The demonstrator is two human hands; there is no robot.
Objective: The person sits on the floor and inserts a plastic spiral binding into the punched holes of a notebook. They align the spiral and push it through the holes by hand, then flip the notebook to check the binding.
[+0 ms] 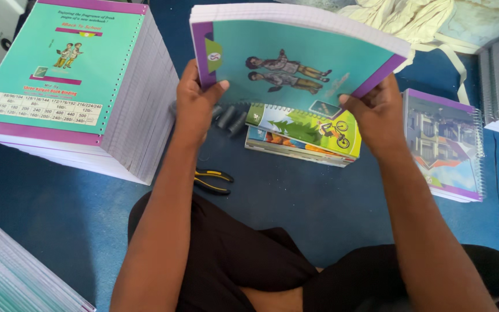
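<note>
Both hands, left hand (198,98) and right hand (376,112), clenched on a teal notebook (295,58) lifted above the blue floor (295,202). Beneath: spiral-bound notebooks (304,133), grey rolls (229,118). Nearby: pliers (212,180), tall notebook stack (76,86), another spiral notebook (443,144).

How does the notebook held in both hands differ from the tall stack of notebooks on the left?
The held notebook is a single book, lifted off the blue floor and tilted, gripped by the left hand and right hand. The tall stack is many books piled flat on the floor, untouched. The held notebook shows a cover with two figures large; the stack's top cover shows small figures above a printed table. Both have teal covers with purple edging.
</note>
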